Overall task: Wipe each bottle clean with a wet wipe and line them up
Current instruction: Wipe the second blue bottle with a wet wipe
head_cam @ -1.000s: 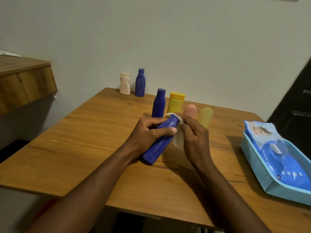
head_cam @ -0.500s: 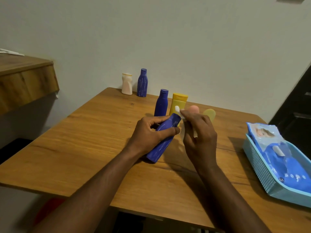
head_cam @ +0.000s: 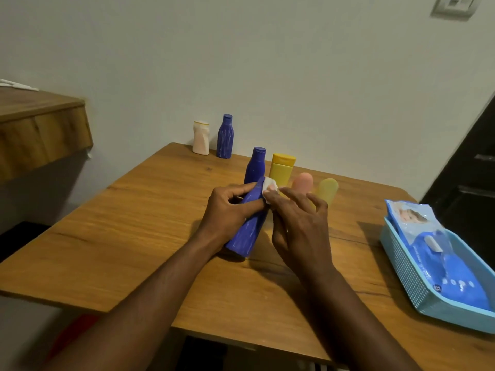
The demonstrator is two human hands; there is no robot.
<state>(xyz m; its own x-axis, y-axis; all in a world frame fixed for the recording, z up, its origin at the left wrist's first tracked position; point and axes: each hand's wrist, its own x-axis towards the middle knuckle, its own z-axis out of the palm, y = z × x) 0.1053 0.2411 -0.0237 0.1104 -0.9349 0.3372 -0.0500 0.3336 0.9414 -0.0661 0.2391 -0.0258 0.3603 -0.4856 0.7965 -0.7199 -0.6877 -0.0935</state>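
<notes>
Closing the small gap seen half a second ago, the right hand (head_cam: 300, 226) has brought the wet wipe (head_cam: 268, 189) back against the cap end of the blue bottle (head_cam: 247, 234). Its thumb and forefinger pinch the bunched white wipe on that end, while the other three fingers are spread loosely and hold nothing.

The left hand (head_cam: 230, 212) has its fingers curled round the upper part of the same bottle, with the thumb laid across the front just below the wipe. The bottle sits at the centre of the frame, tilted, with its base on the table (head_cam: 134, 236) and its cap end pointing up and to the right.

Just behind the hands stand four bottles in a row: a second blue bottle (head_cam: 255, 167), a yellow bottle (head_cam: 282, 168), a pink bottle (head_cam: 302, 182) and a pale yellow bottle (head_cam: 329, 188), the last two partly hidden by the right fingers.

Farther back, at the table's far edge by the wall, a cream bottle (head_cam: 201, 137) and a third blue bottle (head_cam: 225, 137) stand side by side.

At the right edge of the frame a light blue basket (head_cam: 401, 266) holds a pack of wipes (head_cam: 428, 253). A wooden shelf (head_cam: 40, 129) juts in at the left, and a wall switch (head_cam: 452, 5) shows at the upper right.
</notes>
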